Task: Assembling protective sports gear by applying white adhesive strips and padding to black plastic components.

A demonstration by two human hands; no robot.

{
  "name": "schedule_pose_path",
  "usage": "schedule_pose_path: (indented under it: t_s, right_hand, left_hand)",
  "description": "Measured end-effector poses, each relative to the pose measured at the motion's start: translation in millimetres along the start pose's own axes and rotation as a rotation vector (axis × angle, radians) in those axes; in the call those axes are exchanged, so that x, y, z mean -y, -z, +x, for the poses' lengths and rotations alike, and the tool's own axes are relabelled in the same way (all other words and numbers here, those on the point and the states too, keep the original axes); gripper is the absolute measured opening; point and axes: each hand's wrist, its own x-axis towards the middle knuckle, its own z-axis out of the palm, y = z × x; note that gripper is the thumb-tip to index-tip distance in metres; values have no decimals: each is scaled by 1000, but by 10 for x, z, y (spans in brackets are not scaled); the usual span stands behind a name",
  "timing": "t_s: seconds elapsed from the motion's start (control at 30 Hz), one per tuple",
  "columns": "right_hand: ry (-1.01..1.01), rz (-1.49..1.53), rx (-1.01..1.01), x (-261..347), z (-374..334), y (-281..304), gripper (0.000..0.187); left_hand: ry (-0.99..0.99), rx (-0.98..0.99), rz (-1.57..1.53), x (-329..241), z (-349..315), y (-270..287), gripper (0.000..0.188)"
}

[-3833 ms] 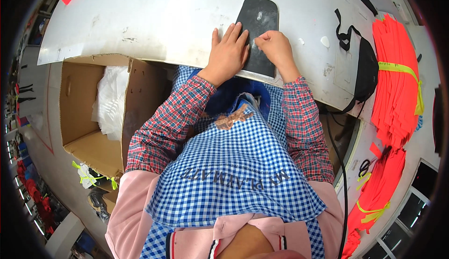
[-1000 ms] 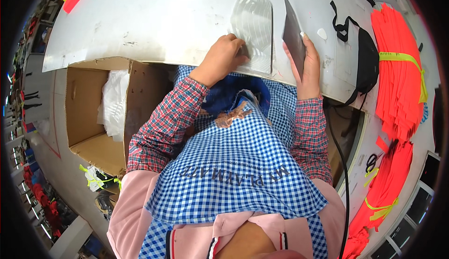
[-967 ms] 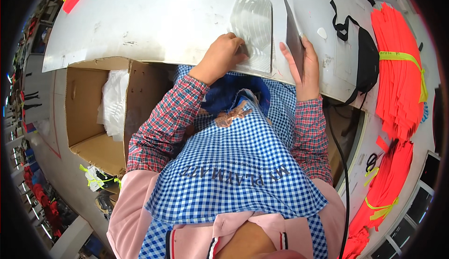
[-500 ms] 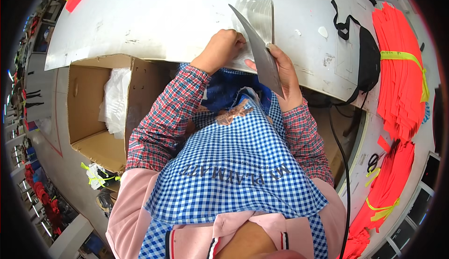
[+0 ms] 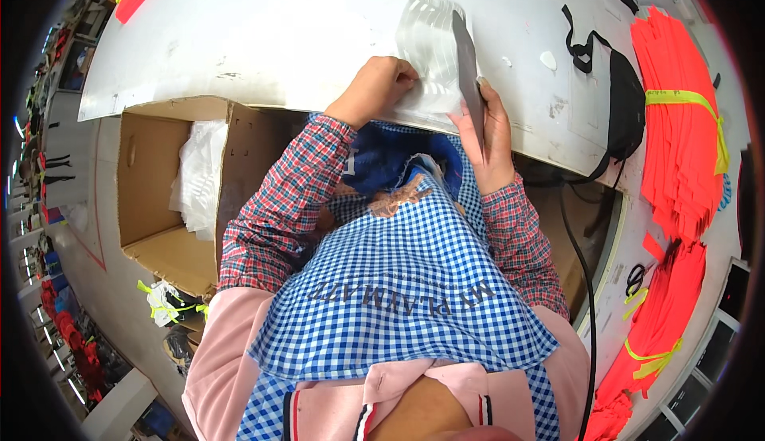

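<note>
My right grip (image 5: 481,114) clasps the upraised dark plate (image 5: 467,62), which hides part of the translucent sheet (image 5: 429,50) on the tabletop (image 5: 279,35); what my curled left grip (image 5: 378,86) holds, I cannot tell. Black bag (image 5: 627,114) lies right, carton (image 5: 245,162) left.

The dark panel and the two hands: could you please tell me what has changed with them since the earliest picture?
The dark panel, flat on the table before, is now held up, steeply tilted, in the right hand. The left hand has come off it and is at the left edge of the pale striped sheet, now uncovered. The cardboard box and black bag stayed put.
</note>
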Motion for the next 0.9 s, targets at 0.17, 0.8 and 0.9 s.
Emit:
schedule_pose_path:
  t_s: [0.17, 0.8, 0.9]
  right_hand:
    - [-26, -14, 10, 1, 26, 79, 28]
    - [-12, 66, 2, -49, 77, 91, 25]
    - [-40, 95, -14, -30, 59, 48, 27]
  left_hand:
    - [-118, 18, 59, -321, -195, 9, 39]
    - [502, -987, -341, 866, -1897, 2726, 28]
    - [522, -1312, -232, 1338, -2781, 2944, 21]
